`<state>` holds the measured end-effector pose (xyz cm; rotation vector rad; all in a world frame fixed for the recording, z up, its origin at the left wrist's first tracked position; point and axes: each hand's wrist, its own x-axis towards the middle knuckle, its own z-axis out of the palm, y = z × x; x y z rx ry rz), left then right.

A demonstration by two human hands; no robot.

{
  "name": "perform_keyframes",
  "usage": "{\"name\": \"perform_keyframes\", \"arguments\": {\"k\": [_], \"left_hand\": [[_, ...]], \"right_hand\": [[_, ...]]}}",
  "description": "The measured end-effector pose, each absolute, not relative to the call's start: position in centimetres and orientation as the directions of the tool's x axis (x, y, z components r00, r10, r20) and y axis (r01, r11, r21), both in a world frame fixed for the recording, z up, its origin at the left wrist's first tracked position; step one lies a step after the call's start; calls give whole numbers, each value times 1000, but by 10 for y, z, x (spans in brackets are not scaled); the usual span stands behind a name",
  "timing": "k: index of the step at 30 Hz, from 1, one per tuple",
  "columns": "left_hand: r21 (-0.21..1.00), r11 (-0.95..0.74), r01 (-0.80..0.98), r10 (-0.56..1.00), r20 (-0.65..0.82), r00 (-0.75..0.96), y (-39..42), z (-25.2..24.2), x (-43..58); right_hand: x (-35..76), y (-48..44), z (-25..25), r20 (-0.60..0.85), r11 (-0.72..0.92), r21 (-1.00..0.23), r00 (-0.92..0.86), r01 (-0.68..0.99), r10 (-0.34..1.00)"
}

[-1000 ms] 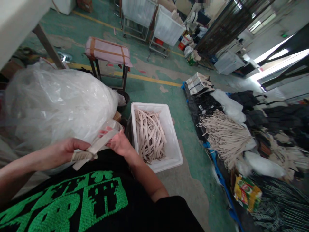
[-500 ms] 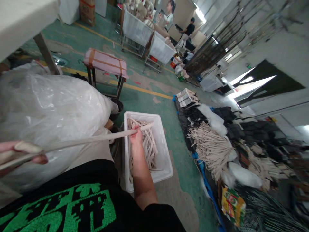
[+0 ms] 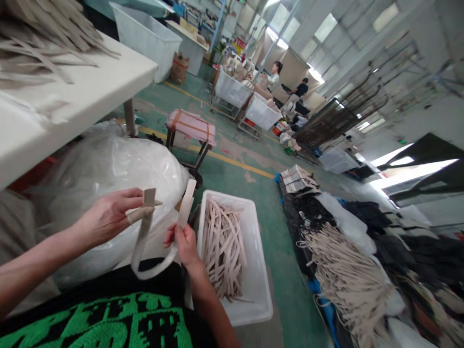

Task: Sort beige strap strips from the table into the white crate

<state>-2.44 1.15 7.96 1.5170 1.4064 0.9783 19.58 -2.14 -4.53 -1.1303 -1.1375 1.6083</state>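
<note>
A beige fabric strap (image 3: 137,253) hangs in a U-shaped loop between my hands, just above my lap. My left hand (image 3: 110,215) pinches it near one end, with beige coverings on some of its fingers. Closed around the strap near its other end is my right hand (image 3: 186,243), and that end sticks up above the fingers. Beside my right forearm, a white plastic bin (image 3: 258,285) stands on the floor with many loose beige straps (image 3: 224,246) inside.
A white table (image 3: 119,82) at upper left bears a pile of beige strips (image 3: 61,29). Under it bulges a large clear plastic bag (image 3: 145,162). Ahead stands a pink-covered stool (image 3: 192,126). To the right, bundled straps (image 3: 337,266) lie on a pallet. Two people work farther back.
My left hand has come in from the far left, and the strap, earlier stretched straight, now loops down. My right hand has moved left, away from over the bin. The view has shifted, showing more table.
</note>
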Motion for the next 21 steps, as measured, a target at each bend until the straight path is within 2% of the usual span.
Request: {"name": "perform_keyframes", "arguments": {"k": [3, 6, 9, 11, 13, 15, 18, 21], "left_hand": [[940, -87, 331, 987, 35, 159, 13, 75, -11], [985, 129, 114, 961, -153, 229, 8, 66, 4], [924, 365, -117, 881, -302, 363, 0, 57, 19], [878, 434, -201, 859, -337, 385, -2, 52, 24], [880, 421, -219, 876, -331, 352, 0, 50, 24], [934, 315, -170, 917, -253, 307, 5, 51, 19], [991, 98, 86, 935, -121, 333, 11, 55, 11], [932, -52, 358, 880, -127, 459, 8, 54, 12]], "right_hand": [[186, -26, -34, -171, -215, -971, -332, -101, 928], [177, -27, -31, -154, -194, -979, -387, -68, 909], [168, -28, -33, -154, -183, -982, -401, -34, 903], [167, -28, -32, -159, -166, -986, -431, 22, 888], [172, -26, -26, -127, -94, -991, -491, 92, 862], [183, -20, -15, -30, 16, -996, -488, 89, 872], [203, -9, 6, 122, 122, -992, -252, -17, 960], [212, -1, 27, 114, 117, -993, -140, 13, 984]]}}
